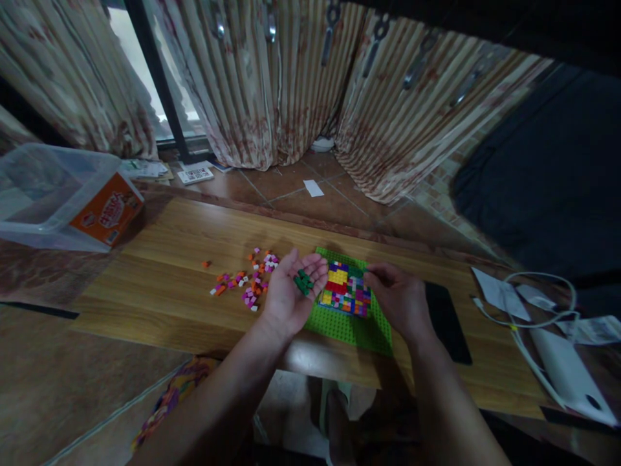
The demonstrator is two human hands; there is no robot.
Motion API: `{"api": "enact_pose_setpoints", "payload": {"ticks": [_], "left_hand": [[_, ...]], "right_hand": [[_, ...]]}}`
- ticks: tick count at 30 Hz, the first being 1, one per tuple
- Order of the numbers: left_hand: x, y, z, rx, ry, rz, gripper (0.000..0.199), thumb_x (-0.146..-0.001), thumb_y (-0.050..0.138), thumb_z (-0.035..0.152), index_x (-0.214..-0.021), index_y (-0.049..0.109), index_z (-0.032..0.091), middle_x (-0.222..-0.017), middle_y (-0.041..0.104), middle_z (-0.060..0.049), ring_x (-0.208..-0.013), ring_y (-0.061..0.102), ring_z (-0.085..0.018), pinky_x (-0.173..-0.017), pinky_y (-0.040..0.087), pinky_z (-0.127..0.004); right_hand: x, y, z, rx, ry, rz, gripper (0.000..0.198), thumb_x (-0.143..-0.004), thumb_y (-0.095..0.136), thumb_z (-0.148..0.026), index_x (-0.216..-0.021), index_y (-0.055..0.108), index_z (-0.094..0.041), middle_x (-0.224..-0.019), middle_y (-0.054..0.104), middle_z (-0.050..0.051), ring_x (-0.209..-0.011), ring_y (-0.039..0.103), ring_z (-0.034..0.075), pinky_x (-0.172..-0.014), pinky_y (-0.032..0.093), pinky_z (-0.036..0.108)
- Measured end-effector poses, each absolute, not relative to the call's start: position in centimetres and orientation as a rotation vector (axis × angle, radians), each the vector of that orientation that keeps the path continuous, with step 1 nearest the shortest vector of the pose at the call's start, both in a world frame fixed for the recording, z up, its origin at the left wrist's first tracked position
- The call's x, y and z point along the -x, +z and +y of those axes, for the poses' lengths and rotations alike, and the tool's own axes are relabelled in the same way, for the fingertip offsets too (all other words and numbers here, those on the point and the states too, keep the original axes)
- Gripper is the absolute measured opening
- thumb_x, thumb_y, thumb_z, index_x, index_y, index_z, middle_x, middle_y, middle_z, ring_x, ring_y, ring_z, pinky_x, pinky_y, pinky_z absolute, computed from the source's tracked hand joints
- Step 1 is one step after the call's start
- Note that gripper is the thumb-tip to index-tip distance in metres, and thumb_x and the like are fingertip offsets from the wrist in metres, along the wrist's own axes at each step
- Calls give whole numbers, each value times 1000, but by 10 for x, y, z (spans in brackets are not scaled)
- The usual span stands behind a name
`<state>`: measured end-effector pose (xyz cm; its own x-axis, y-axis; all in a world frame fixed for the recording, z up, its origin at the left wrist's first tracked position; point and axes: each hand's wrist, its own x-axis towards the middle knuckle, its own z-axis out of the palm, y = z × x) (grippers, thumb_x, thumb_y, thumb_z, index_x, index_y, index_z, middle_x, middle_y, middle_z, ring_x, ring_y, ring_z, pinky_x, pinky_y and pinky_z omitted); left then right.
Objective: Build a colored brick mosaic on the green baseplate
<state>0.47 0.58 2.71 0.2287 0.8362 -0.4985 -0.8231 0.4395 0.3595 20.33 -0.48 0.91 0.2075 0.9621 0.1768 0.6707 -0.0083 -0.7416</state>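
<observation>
Palm up, my left hand (288, 291) cups several small dark green toy bricks (303, 282) beside the baseplate's left edge. A bright green studded baseplate (334, 329) lies on the wooden table and carries a dense block of multicoloured bricks (344, 288), with yellow and red patches on its left part. At the upper right corner of that block, the fingers of my right hand (400, 298) are closed in a pinch. Whatever sits between those fingertips is hidden. Dark green shows on the block just left of them.
Loose pink, orange and white bricks (250, 294) lie scattered left of my left hand on the table (145, 278). A clear plastic bin (58, 207) stands at the far left. To the right are a black flat slab (449, 323), white cables (528, 356) and papers (499, 293).
</observation>
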Motion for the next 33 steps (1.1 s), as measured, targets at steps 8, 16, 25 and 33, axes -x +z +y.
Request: {"api": "enact_pose_setpoints", "payload": {"ticks": [8, 16, 25, 33], "left_hand": [[-6, 26, 6, -26, 1145, 692, 31, -85, 55, 36, -75, 68, 10, -76, 69, -10, -70, 63, -13, -70, 52, -24], [-5, 26, 5, -21, 1148, 683, 29, -84, 56, 35, -75, 68, 10, -76, 69, -10, -71, 63, -14, -71, 51, -24], [-3, 27, 6, -16, 1146, 680, 30, -86, 55, 35, -75, 68, 10, -76, 69, -9, -69, 63, -13, -69, 51, -24], [-2, 26, 7, -20, 1154, 660, 29, -85, 56, 35, -73, 68, 11, -74, 69, -9, -67, 63, -13, -67, 51, -24]], "right_hand": [[-188, 17, -9, 1873, 282, -1762, 19, -78, 55, -29, -79, 72, -20, -74, 74, 4, -65, 67, 19, -63, 48, 30], [-179, 15, -7, 1993, 82, -1927, 20, -80, 53, -25, -82, 73, -21, -77, 74, 7, -68, 68, 23, -62, 44, 31], [-180, 7, -1, 1867, 209, -1849, 16, -79, 56, -28, -79, 71, -22, -77, 74, 4, -68, 68, 21, -64, 46, 31], [-195, 13, -3, 1900, 230, -1698, 23, -82, 55, -37, -81, 71, -21, -73, 72, 6, -66, 66, 22, -63, 47, 32]]}}
